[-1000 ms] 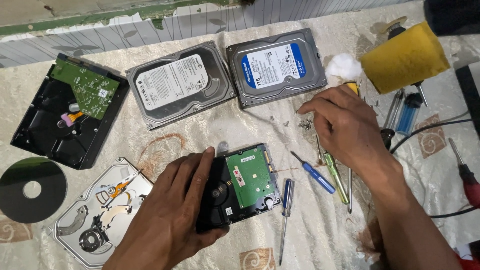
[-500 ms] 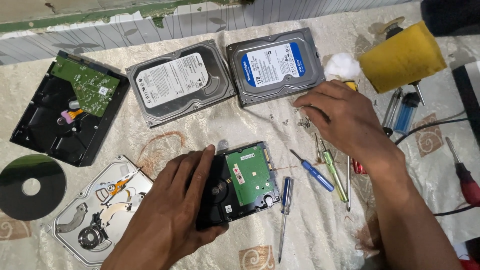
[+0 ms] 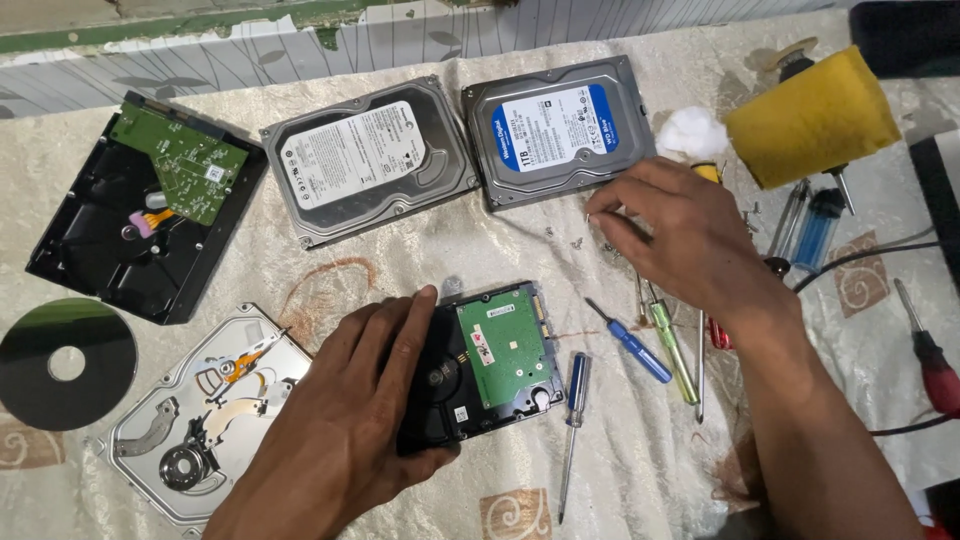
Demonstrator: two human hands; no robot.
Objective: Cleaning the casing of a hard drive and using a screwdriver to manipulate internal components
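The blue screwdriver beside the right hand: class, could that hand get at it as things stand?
Probably yes. The blue screwdriver lies bare on the cloth, just under the right hand, which holds no tool and has nothing lying across the handle.
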